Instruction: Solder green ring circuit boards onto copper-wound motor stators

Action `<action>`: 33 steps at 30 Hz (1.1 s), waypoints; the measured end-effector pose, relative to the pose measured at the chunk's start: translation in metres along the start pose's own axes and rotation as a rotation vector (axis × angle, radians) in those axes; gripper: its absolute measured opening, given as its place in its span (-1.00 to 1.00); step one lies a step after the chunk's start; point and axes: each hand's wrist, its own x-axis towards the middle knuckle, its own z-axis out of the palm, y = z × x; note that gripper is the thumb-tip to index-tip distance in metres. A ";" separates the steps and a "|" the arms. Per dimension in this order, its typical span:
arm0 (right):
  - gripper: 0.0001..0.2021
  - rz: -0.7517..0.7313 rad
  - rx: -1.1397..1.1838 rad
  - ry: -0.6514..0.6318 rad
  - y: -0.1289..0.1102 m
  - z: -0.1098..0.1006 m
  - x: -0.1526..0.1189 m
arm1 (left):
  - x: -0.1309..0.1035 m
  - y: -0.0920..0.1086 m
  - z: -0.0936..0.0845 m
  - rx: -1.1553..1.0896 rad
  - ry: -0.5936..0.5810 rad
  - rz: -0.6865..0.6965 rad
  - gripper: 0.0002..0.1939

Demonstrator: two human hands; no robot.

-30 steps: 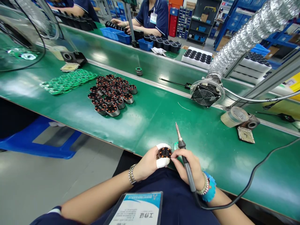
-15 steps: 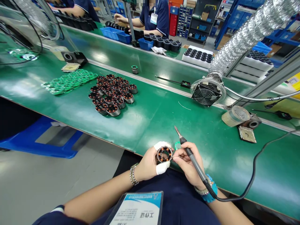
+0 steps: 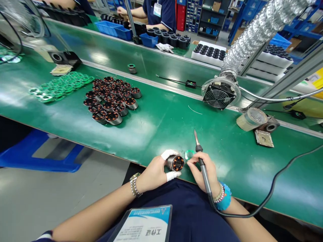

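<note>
My left hand [image 3: 155, 171], with white coverings on thumb and finger, grips a motor stator [image 3: 176, 163], a metal ring with copper windings. The stator is tilted, so its side and its wound face both show. My right hand [image 3: 205, 169] is closed around a soldering iron [image 3: 205, 174], whose tip points up and away over the bench. Just beyond my right fingertips is a green ring-shaped circuit board [image 3: 189, 154]; whether the fingers touch it I cannot tell.
Several more stators [image 3: 111, 101] stand grouped at left, beside rows of green circuit boards [image 3: 60, 86]. A fan with a foil duct [image 3: 219, 96] stands at the bench's back. At right are a tub [image 3: 251, 119] and a sponge [image 3: 263, 138]. A co-worker [image 3: 161, 15] sits opposite.
The stator has turned in my left hand, showing more of its side. The soldering iron has swung more upright, and the green ring board shows more fully. The whole view has shifted slightly.
</note>
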 end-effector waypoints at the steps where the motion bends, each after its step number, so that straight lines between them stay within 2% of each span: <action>1: -0.77 -0.001 -0.016 -0.006 0.001 0.001 0.000 | 0.000 0.000 0.002 0.046 0.023 0.014 -0.55; 4: -0.78 0.008 -0.046 -0.034 0.002 0.003 0.001 | 0.002 0.000 0.005 0.203 0.083 0.136 -0.64; 8: -0.79 0.004 -0.077 -0.065 0.006 -0.005 0.005 | 0.006 -0.002 0.001 0.266 0.090 0.243 -0.62; 11: -0.89 -0.009 -0.128 -0.019 0.010 -0.021 0.008 | 0.011 -0.006 -0.006 0.281 0.099 0.239 -0.59; 16: -0.78 -0.103 -0.099 -0.084 0.015 -0.050 0.009 | 0.022 -0.014 -0.015 0.247 0.087 0.198 -0.60; 18: -0.79 -0.098 -0.092 -0.067 0.016 -0.055 0.010 | 0.024 -0.016 -0.015 0.222 0.074 0.199 -0.58; 21: -0.86 -0.019 -0.070 -0.051 0.018 -0.057 0.010 | 0.026 -0.018 -0.014 0.188 0.052 0.213 -0.56; 24: -0.88 0.023 -0.023 -0.127 0.019 -0.056 0.010 | 0.026 -0.020 -0.012 0.174 0.046 0.202 -0.57; 27: -0.86 0.022 0.023 -0.191 0.022 -0.054 0.010 | 0.027 -0.022 -0.012 0.160 0.051 0.198 -0.56; 33: -0.83 0.016 0.056 -0.238 0.024 -0.054 0.011 | 0.026 -0.024 -0.012 0.160 0.052 0.200 -0.55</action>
